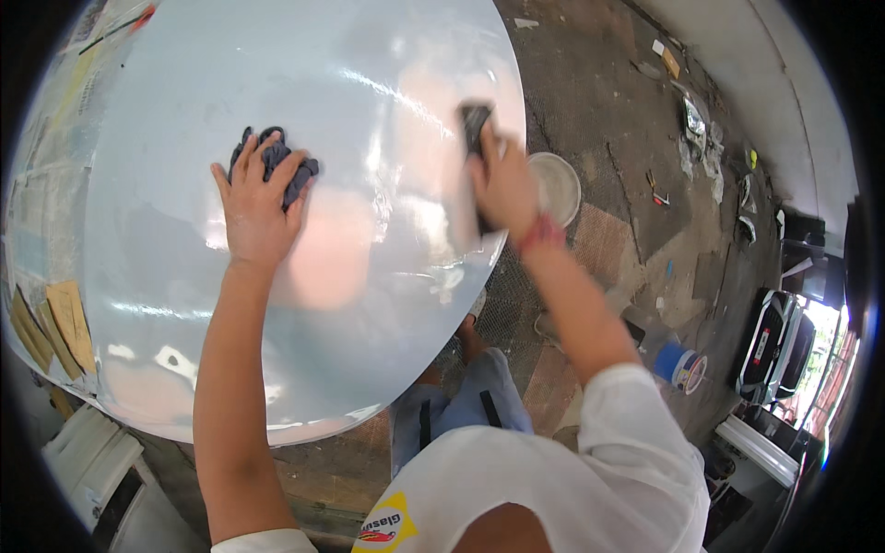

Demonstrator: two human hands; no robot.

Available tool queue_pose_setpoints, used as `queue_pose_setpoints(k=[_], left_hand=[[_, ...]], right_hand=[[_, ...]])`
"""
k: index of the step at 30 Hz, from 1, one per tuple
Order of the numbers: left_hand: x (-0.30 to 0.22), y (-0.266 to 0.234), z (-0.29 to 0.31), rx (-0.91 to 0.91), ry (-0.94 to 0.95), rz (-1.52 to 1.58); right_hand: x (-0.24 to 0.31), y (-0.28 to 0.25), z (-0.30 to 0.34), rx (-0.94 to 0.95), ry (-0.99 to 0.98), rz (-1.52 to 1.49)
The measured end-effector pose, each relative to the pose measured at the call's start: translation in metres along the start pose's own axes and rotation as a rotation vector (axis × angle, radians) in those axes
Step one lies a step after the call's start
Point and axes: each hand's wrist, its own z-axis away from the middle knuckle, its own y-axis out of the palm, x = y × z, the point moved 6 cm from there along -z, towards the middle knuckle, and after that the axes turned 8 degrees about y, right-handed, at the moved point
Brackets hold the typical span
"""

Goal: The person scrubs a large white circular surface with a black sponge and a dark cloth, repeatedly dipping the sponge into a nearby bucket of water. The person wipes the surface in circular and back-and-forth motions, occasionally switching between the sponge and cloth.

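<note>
A large, curved, glossy pale grey-blue car panel [350, 258] lies under both my hands, wet-looking and full of reflections. On its left part, my left hand [258, 207] is spread over a crumpled dark cloth [277, 158], with its fingers curled onto the folds. Close to the panel's right edge, my right hand [505, 184] grips a long black sanding block [475, 122], pressed along the surface. Motion blurs this hand and the block. A red band [542, 232] circles my right wrist.
Clear sheeting and masking paper [51, 203] cover the left side, with brown tape strips [69, 318] below. Right of the panel stand a round whitish bucket [558, 189] and a blue-and-white tub [682, 367]. Scraps and a red-handled tool [659, 196] litter the floor. White chairs [92, 456] stand lower left.
</note>
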Motion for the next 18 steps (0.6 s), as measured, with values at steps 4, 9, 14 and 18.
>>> queue_pose_setpoints(k=[4,9,14,18], left_hand=[[-0.012,0.010,-0.013,-0.019,0.024,0.023],[0.001,0.002,0.000,-0.007,0.016,-0.027],[-0.001,0.003,-0.003,-0.020,0.013,-0.029],[-0.010,0.008,-0.010,-0.055,0.042,-0.008]], right_hand=[[-0.062,-0.019,-0.090,-0.003,0.230,0.000],[0.041,0.001,0.098,-0.027,-0.011,-0.137],[0.022,0.007,0.152,0.052,-0.080,-0.155],[-0.065,-0.009,0.004,-0.075,0.232,-0.148]])
